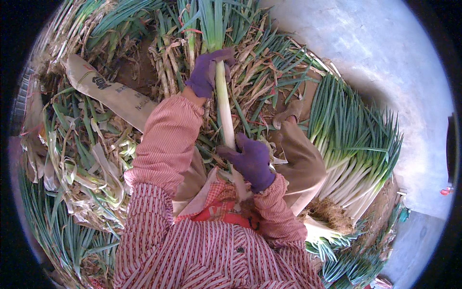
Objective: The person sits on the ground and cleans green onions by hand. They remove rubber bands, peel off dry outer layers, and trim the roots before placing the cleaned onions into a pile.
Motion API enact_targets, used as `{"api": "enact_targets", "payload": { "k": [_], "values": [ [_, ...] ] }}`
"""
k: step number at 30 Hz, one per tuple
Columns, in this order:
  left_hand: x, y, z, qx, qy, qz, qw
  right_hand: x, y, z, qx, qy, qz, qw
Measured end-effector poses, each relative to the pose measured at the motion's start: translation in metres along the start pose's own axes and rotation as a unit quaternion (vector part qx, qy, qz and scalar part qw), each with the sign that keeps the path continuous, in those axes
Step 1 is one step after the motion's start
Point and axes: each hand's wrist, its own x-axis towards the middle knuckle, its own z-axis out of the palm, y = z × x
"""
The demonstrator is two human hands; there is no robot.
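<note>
A long green onion [225,104] with a white stalk and green leaves stretches upright through the picture before me. My left hand [212,70], in a purple glove, is closed around its upper stalk just below the leaves. Lower down, my right hand [249,155], gloved alike, grips the white stalk near its lower end; the fingers partly hide that end. A pale strip hangs below the right hand, and its link to the stalk cannot be made out. A red checked cloth [216,193] lies over my lap.
Cleaned green onions [346,162] lie piled at the right, roots towards me. Untrimmed onions [249,61] with dry leaves spread ahead. A heap of peeled leaves [97,162] and a printed sack [119,94] lie at the left. A pale wall [389,72] stands beyond the right pile.
</note>
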Motion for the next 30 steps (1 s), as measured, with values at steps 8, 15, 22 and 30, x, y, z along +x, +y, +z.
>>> {"api": "enact_targets", "payload": {
  "k": [8, 15, 22, 30],
  "values": [
    [-0.005, 0.008, 0.026, -0.194, -0.139, -0.089, 0.967, 0.038, 0.019, -0.009, 0.453, 0.032, 0.024, 0.891],
    [-0.001, -0.005, 0.038, -0.243, -0.204, -0.114, 0.942, 0.052, 0.0, -0.017, 0.314, 0.041, 0.005, 0.949],
    [-0.01, 0.007, 0.05, -0.26, -0.152, -0.114, 0.947, 0.028, 0.001, -0.003, 0.276, -0.066, 0.015, 0.959],
    [0.019, 0.016, 0.009, -0.039, -0.102, 0.007, 0.994, -0.075, 0.055, 0.025, 0.229, -0.096, 0.058, 0.967]
  ]
}}
